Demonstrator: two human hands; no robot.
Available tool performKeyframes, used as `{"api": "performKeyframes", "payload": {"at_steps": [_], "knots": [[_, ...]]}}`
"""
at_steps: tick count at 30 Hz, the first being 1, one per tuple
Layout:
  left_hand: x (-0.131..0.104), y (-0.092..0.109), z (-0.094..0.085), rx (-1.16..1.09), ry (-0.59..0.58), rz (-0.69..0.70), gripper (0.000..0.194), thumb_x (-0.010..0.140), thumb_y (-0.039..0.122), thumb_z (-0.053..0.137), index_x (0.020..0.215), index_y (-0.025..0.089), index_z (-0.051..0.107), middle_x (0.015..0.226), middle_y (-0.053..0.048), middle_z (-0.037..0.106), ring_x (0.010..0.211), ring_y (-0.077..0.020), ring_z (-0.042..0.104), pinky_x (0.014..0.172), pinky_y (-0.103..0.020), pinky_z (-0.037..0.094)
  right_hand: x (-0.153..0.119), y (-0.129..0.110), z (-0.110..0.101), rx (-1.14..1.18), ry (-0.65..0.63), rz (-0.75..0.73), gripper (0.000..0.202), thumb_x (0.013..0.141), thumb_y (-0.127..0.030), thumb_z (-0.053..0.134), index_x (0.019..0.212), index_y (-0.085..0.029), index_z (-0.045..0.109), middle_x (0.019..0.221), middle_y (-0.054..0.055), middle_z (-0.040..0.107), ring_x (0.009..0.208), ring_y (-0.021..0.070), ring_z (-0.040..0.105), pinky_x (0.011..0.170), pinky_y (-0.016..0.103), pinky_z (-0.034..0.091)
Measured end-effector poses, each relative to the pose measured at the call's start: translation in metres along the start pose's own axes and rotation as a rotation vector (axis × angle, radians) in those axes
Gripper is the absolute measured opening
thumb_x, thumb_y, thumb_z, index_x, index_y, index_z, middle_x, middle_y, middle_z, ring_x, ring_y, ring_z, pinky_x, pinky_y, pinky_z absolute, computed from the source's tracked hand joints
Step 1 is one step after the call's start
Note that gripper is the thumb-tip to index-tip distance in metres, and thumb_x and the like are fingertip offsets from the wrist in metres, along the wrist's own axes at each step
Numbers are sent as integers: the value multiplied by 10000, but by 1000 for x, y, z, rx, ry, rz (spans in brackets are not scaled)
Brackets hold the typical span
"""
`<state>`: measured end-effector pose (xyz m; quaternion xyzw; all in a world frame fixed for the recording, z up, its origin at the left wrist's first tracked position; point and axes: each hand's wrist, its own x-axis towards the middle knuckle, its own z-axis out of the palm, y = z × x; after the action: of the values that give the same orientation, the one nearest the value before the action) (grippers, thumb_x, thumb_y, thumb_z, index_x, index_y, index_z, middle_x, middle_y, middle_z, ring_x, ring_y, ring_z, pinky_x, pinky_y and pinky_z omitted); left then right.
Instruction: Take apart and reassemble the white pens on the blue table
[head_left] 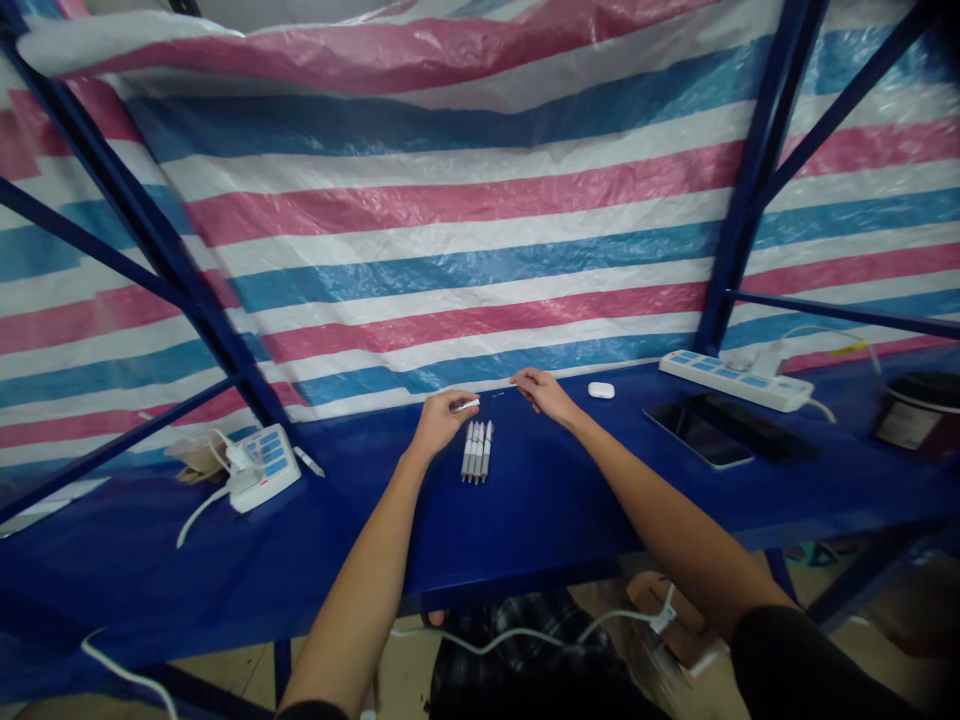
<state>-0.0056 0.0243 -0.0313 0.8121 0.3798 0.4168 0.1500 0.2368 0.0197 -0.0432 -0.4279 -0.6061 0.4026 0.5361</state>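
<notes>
My left hand [441, 418] is closed in a pinch on a white pen part [466, 405], which points toward my other hand. To its right, my right hand [544, 392] has its fingers bent together; whatever they hold, if anything, is too small to make out. A thin dark piece [496, 394] shows in the gap between the two hands, and I cannot tell whether it lies on the table or joins the pen part. Just below the hands, several grey-and-white pens [477, 453] lie side by side in a neat row on the blue table [517, 530].
Left stands a white power strip [266, 468] with plugs, beside a white marker-like pen [309, 461]. A white earbud case [601, 390], a phone [697, 435], another power strip [735, 381] and a dark tub [919, 415] sit right. Striped sheeting [480, 260] hangs behind.
</notes>
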Motion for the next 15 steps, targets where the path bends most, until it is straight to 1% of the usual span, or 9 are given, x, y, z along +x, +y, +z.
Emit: {"api": "performKeyframes", "payload": {"at_steps": [1,2,3,5,6,9,13,15], "knots": [[0,-2,0,4,11,-6,217,840,308,742,1023,201,794,1021,-69,785,890,-224,702,845,-352,520,1,1,-5,-84,11,-58,271,921,-432,577,969,-182,670,697,-2,601,518,118,516,481,235,413],[0,-4,-1,7,18,-8,215,839,306,744,1018,199,794,1016,-71,786,895,-227,705,852,-356,523,3,2,-9,-181,14,-128,218,893,-381,628,935,-180,697,780,30,667,625,144,596,578,257,473],[0,-6,-1,10,22,-7,212,838,305,745,1015,198,793,1012,-72,786,902,-230,709,862,-360,525,3,3,-13,-269,10,-184,165,867,-325,658,920,-182,722,853,49,711,729,172,648,677,285,504],[-1,-8,-1,17,18,-1,209,839,305,746,1015,202,793,1017,-71,785,924,-235,714,883,-367,527,4,6,-17,-383,-15,-251,133,839,-255,686,933,-195,758,962,62,756,880,214,691,825,329,508],[-1,-9,-1,20,13,3,208,840,305,745,1015,204,793,1024,-70,784,937,-237,715,889,-369,527,4,7,-17,-407,-30,-266,142,836,-237,687,947,-202,769,997,62,766,921,224,699,864,339,503],[-1,-6,-2,32,-4,14,211,846,305,738,1025,207,791,1056,-71,780,959,-241,713,893,-370,530,4,9,-15,-424,-63,-274,162,827,-229,705,968,-210,782,1011,56,776,941,225,708,880,335,502],[-1,-2,-2,53,-11,17,207,843,295,740,1024,208,792,1056,-69,780,941,-238,711,896,-373,530,2,7,-11,-426,-76,-228,182,786,-248,757,955,-185,777,870,48,771,828,209,702,783,306,504],[-1,0,-2,49,-17,15,202,841,286,739,1020,209,793,1052,-67,780,939,-235,710,893,-368,530,1,6,-11,-410,-86,-213,176,779,-249,763,939,-179,773,842,46,765,797,198,697,752,292,499]]}}
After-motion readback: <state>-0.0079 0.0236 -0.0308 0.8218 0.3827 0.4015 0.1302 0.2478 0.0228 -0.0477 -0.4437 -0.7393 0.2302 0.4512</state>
